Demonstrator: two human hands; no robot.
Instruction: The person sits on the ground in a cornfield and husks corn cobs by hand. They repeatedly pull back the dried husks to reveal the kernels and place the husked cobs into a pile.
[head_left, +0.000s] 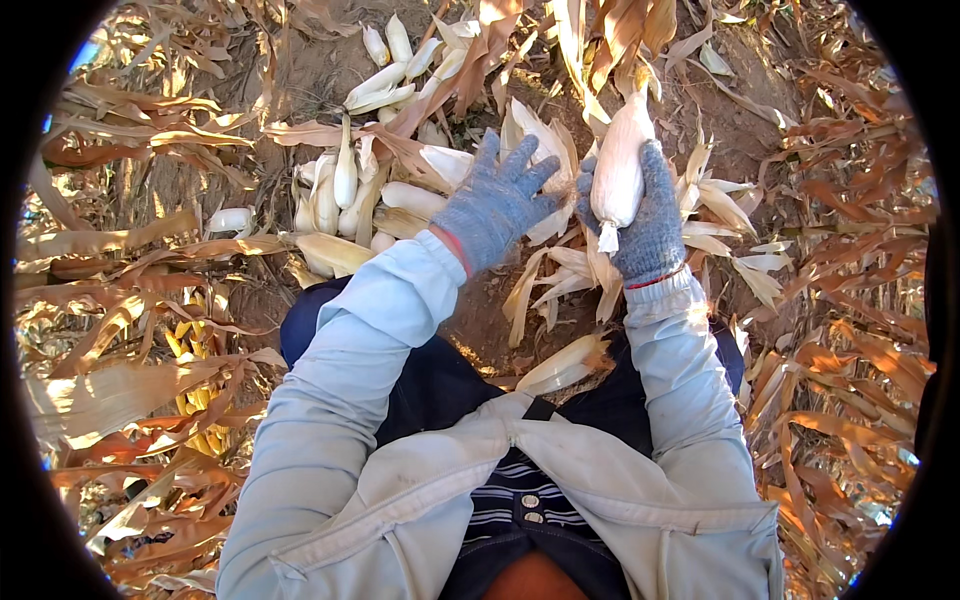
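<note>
My right hand (649, 217), in a grey knitted glove, grips an ear of corn in its pale husk (622, 169), whose narrow end points away from me. My left hand (501, 199), gloved alike, is spread with nothing in it, just left of that ear. Between and below my hands lie loose dry husks (566, 281) on the soil. Several husk-covered ears (412, 199) are heaped left of and partly behind my left hand. One more ear in its husk (562, 366) lies between my knees.
Further husked ears (379, 86) lie on the bare soil beyond the heap, and a single one (231, 220) lies at the left. Yellow ears without husks (196, 375) show among dry leaves at the lower left. Dry corn stalks and leaves (847, 375) cover the right side.
</note>
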